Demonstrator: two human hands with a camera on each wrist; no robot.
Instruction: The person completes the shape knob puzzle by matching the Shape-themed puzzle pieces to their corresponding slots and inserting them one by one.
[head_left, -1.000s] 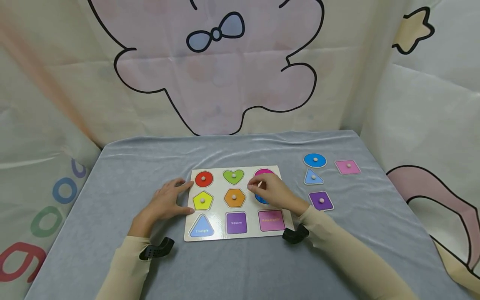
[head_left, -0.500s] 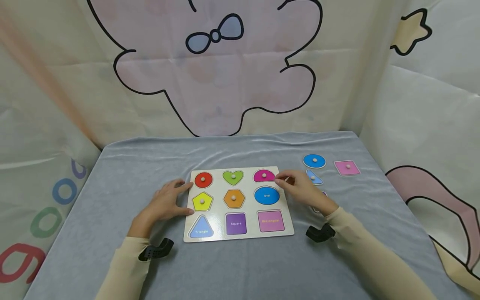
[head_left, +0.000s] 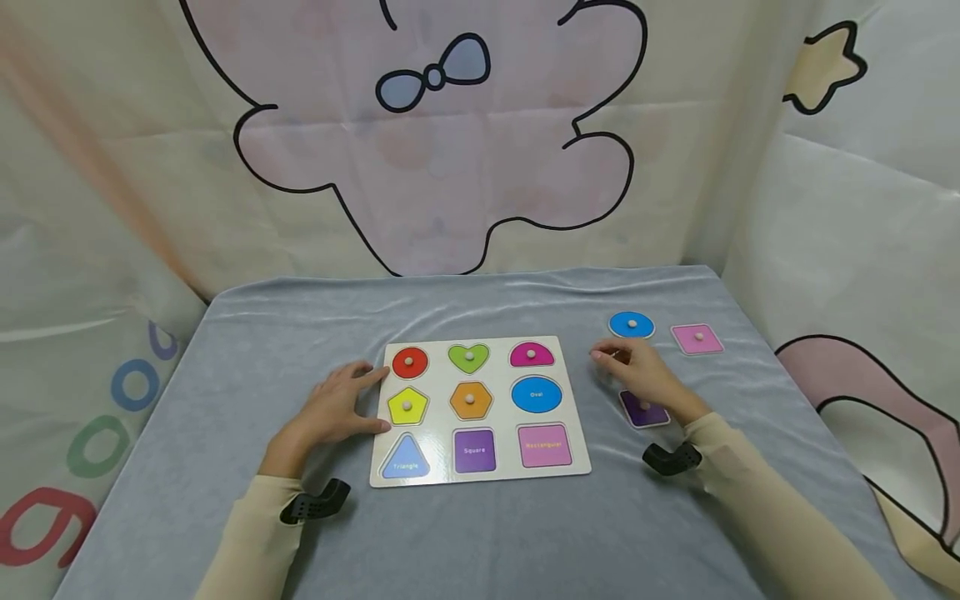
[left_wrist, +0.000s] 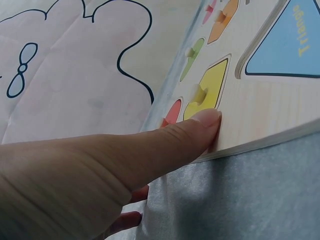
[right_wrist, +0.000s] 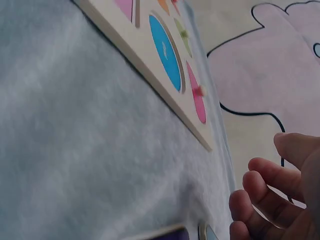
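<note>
My left hand (head_left: 336,406) rests at the left edge of a white shape puzzle board (head_left: 442,483), its straight thumb on the board beside the yellow pentagon (left_wrist: 206,91). Off the board's right side, my right hand (head_left: 637,371) hovers with loosely bent fingers and nothing between them. Under it, the blue triangle piece (right_wrist: 210,233) is hidden in the head view; its edge shows in the right wrist view. Close by lie the purple square piece (head_left: 637,412), partly covered by the hand, and the blue oval piece (head_left: 632,323).
A pink rectangle piece (head_left: 697,338) lies farther right on the grey cloth (head_left: 480,542). Seated in the board are the red circle (head_left: 410,362), green heart (head_left: 468,358), magenta half circle (head_left: 532,355) and orange hexagon (head_left: 471,401). Printed recesses show a triangle, square, oval and rectangle.
My right hand has moved right, from over the board's oval recess to above the loose pieces, uncovering the half circle and oval recess. The left hand has stayed at the board's edge.
</note>
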